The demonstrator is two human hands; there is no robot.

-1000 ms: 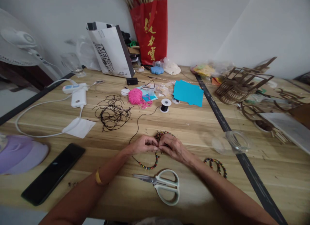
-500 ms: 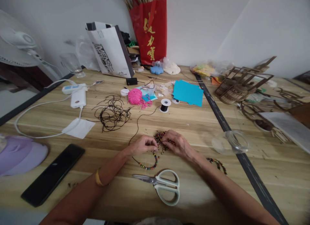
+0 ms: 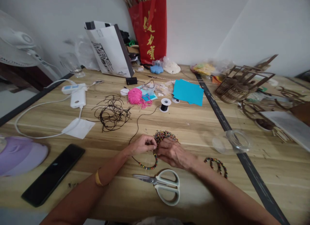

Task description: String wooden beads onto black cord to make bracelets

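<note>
My left hand (image 3: 143, 144) is pinched round the end of a thin black cord. Multicoloured beads threaded on that cord form a curved beaded strand (image 3: 149, 167), which lies on the table below the fingers. Close against those fingertips is my right hand (image 3: 174, 153), its fingers drawn together; whatever they hold is too small to make out. A heap of loose beads (image 3: 167, 134) lies just behind my right hand, partly covered by it. The cord runs back to a spool of black cord (image 3: 165, 106). Scissors (image 3: 160, 185) with pale handles lie in front of both hands.
Beaded bracelets (image 3: 219, 166) lie right of my right forearm, near a clear jar (image 3: 238, 141). Tangled black cord (image 3: 112, 113), pink yarn (image 3: 135, 96) and blue sheets (image 3: 188, 92) sit farther back. A black phone-like case (image 3: 53, 175) rests at left.
My right hand has moved from the bead heap toward me and left, to my left hand's fingertips. More of the heap now shows. My left hand has barely moved.
</note>
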